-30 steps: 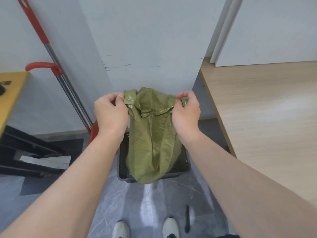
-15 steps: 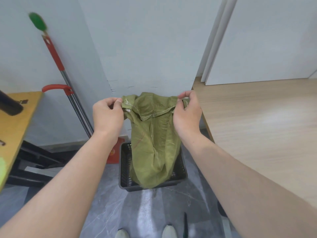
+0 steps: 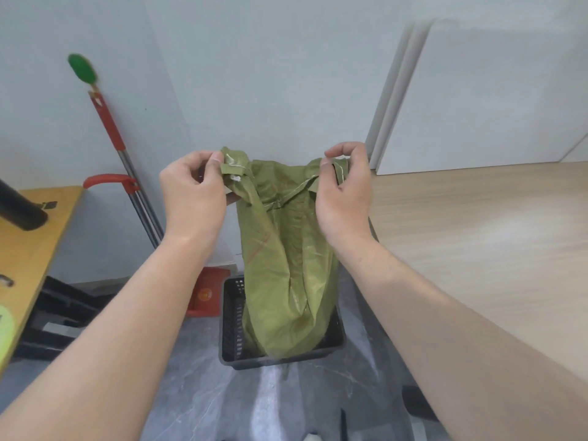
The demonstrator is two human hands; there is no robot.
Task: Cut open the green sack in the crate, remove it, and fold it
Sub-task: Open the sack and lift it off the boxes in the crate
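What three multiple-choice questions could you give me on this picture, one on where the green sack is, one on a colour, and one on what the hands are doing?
1. Where does the lower end of the green sack hang?
A) on a chair
B) at the black crate on the floor
C) in a sink

2. What colour is the upper part of the pole leaning against the wall?
A) red
B) blue
C) white

3. How do the left hand and the right hand hold the sack?
A) both lie flat under it
B) only one touches it
C) each pinches a top corner

Answers: B, the sack's bottom overlaps the crate's front rim; A, the pole is red below its green tip; C, fingers of both hands curl onto the top edge.
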